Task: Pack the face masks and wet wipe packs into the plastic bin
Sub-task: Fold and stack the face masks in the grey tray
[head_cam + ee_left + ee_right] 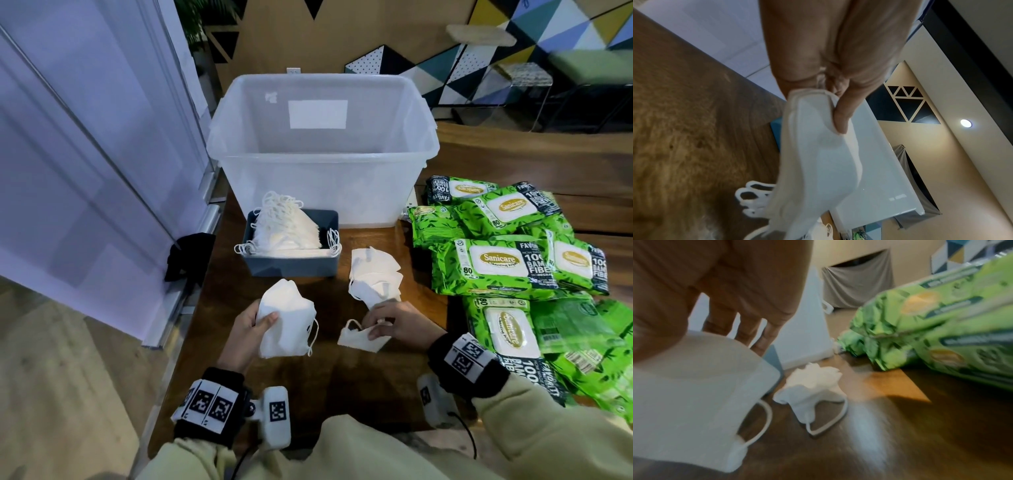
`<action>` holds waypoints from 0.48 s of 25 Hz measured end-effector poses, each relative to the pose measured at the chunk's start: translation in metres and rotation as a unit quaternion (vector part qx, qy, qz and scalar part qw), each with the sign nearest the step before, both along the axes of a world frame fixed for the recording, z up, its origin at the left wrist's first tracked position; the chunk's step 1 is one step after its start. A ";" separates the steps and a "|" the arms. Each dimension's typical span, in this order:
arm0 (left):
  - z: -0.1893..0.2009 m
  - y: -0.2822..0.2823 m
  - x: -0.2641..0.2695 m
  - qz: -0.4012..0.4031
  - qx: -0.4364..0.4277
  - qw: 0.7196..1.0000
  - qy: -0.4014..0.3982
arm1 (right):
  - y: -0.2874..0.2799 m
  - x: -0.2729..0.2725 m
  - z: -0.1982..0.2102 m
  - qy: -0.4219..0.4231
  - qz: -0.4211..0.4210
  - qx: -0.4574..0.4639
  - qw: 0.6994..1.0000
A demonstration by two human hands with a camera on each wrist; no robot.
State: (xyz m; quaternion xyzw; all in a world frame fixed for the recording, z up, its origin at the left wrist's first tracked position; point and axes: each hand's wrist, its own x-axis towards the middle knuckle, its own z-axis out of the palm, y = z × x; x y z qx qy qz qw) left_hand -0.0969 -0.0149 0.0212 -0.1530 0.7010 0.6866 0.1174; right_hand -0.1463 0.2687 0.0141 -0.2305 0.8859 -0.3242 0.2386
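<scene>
Head: left hand (pixel 248 329) grips a stack of face masks (pixel 286 318), thumb curled over the front, stack's long axis pointing away toward the plastic bin (pixel 322 150). Bin sits well beyond the fingertips, past the grey tray (pixel 293 263) of masks. Right hand (pixel 394 323) pinches a single mask (pixel 359 339) on the table (pixel 376 387); loose mask pile (pixel 375 277) just beyond its fingers, wet wipe packs (pixel 496 267) to its right.

Left wrist: thumb (pixel 842 116) pressed on the stack (pixel 818 162), other fingers hidden behind.

Right wrist: blurred; fingers (pixel 748 327) slightly spread behind the mask (pixel 694 386), pile (pixel 813 386) ahead.

Left hand looks nearer the bin.
</scene>
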 end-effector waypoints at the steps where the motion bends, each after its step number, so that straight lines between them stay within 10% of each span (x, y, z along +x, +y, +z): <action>1: 0.003 0.001 -0.001 -0.008 -0.001 1.000 0.008 | -0.005 0.002 0.008 0.006 0.017 -0.024 1.000; 7: 0.013 0.017 -0.010 -0.103 -0.003 0.994 0.031 | -0.045 0.000 0.053 -0.053 0.139 -0.102 0.984; 12: 0.020 0.044 -0.009 -0.161 0.029 0.986 0.035 | -0.083 -0.017 0.068 0.065 0.102 -0.086 0.989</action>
